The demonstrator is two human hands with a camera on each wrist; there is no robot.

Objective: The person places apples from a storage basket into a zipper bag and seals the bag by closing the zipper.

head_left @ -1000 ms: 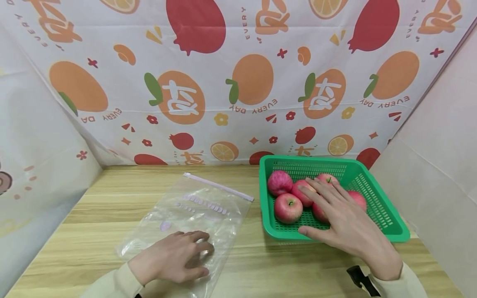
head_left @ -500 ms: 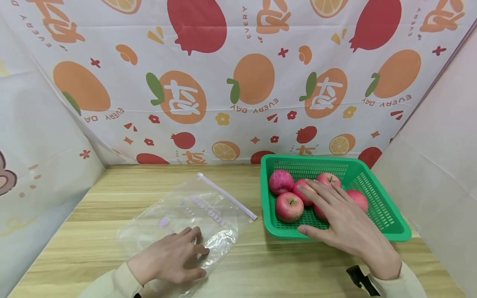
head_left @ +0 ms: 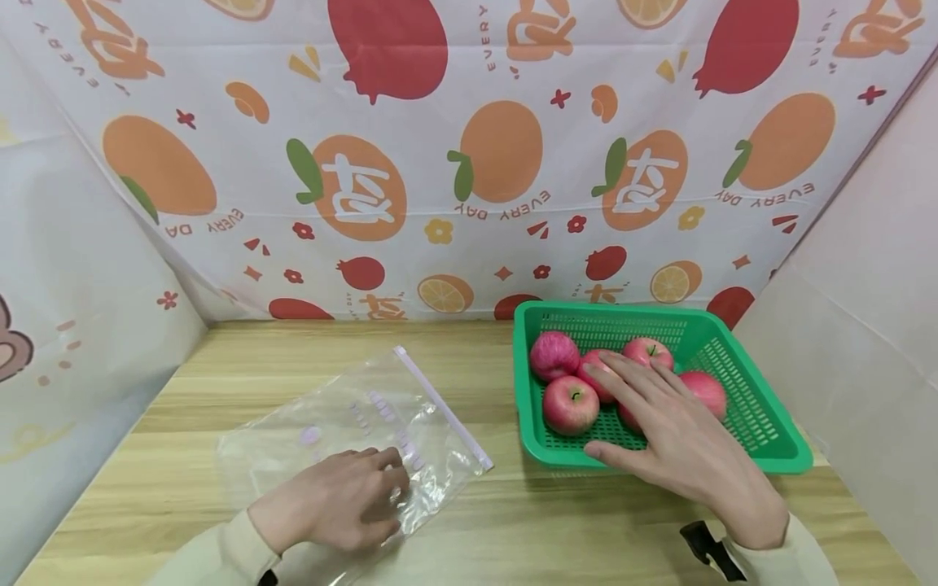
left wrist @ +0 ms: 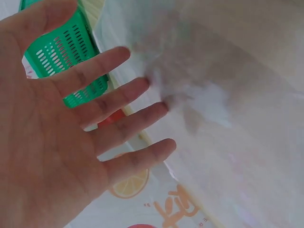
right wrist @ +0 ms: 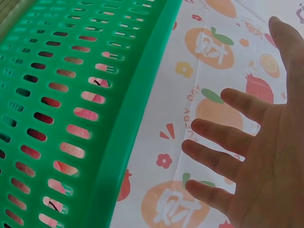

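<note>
A clear plastic zip bag (head_left: 352, 403) with a lilac slider strip (head_left: 443, 407) lies flat on the wooden table in the head view. My left hand (head_left: 337, 500) rests on it, palm down; the left wrist view shows its fingers (left wrist: 128, 121) spread, tips against the film. To the right stands a green basket (head_left: 762, 407) holding several red apples (head_left: 572, 404). Above those apples is my right hand (head_left: 670, 431), fingers spread and gripping nothing; whether it touches them I cannot tell. It partly hides some of the fruit.
Bare wooden table (head_left: 242, 358) surrounds the bag. A fruit-printed cloth (head_left: 410, 268) hangs behind the table, and pale cloth walls (head_left: 872, 325) bound both sides. The basket stands near the back cloth and the right wall.
The bag has turned clockwise under my left hand, its slider strip swinging round and its right end coming nearer. My left hand has shifted slightly left. The right hand stays over the apples.
</note>
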